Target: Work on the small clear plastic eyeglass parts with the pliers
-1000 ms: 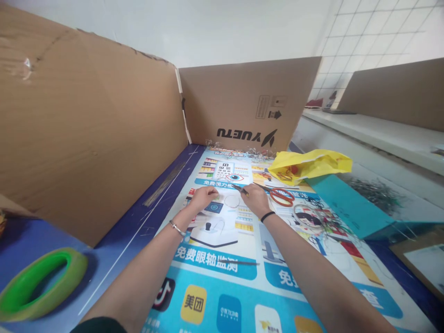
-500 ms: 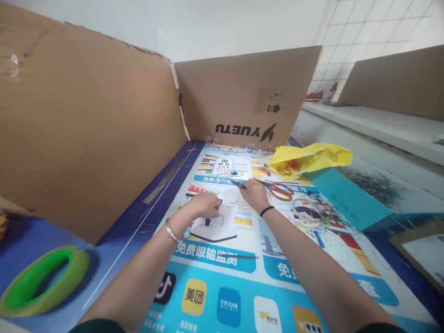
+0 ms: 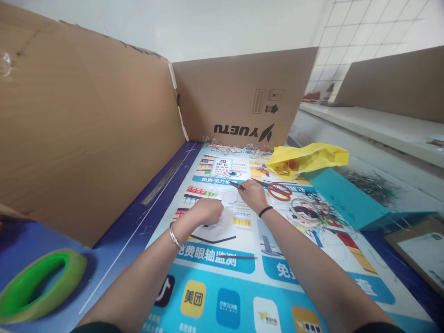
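Note:
My left hand, a silver bangle on its wrist, rests closed on a printed poster, its fingers curled down against the sheet near a thin wire loop; whether it pinches the wire is hidden. To its right, my right hand, with a black band on the wrist, is closed round a small dark pointed tool whose tip sticks out to the left, just above the loop.
Red-handled scissors lie just right of my right hand. A yellow plastic bag and a teal sheet sit further right. Tangled wire covers the poster's right side. Cardboard walls stand left and behind. A green tape roll is near left.
My left hand has drawn back toward me along the poster and curled tighter. My right hand with the tool has stayed almost in place.

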`<state>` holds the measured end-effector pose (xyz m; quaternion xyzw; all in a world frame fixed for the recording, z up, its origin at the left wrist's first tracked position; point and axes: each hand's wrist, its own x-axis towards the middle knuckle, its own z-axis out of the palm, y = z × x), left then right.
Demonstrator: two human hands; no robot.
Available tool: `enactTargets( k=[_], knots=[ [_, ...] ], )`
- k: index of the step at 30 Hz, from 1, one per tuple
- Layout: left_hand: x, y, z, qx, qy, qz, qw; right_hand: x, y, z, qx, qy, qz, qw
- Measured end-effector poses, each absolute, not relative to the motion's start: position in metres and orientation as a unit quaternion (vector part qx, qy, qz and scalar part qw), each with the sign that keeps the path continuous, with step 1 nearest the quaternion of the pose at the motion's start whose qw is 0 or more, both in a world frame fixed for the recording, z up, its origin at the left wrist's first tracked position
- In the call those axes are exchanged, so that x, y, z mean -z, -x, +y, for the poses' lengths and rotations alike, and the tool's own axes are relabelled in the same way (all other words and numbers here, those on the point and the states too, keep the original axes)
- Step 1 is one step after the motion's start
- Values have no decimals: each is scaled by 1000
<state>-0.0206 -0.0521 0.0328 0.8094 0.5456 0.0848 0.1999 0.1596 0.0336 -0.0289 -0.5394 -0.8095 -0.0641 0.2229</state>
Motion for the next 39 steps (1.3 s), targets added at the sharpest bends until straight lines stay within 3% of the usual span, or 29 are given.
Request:
enactTargets(
  k=[6, 13, 25, 32, 39],
  knots=[
    [-33, 24, -50, -25, -814, 553, 174, 30, -159, 35, 64, 534, -812, 228],
    [-32, 34, -42, -51, -820, 545, 165, 32, -160, 36, 66, 524, -813, 247],
    [3, 40, -12, -376, -642, 583, 325, 36, -161, 38, 92, 484, -814, 308],
    [5, 39, -10, -452, -582, 563, 375, 36, -158, 36, 107, 444, -826, 331],
    [11, 40, -8, -476, -573, 574, 342, 32, -155, 31, 121, 417, -837, 334]
  ],
)
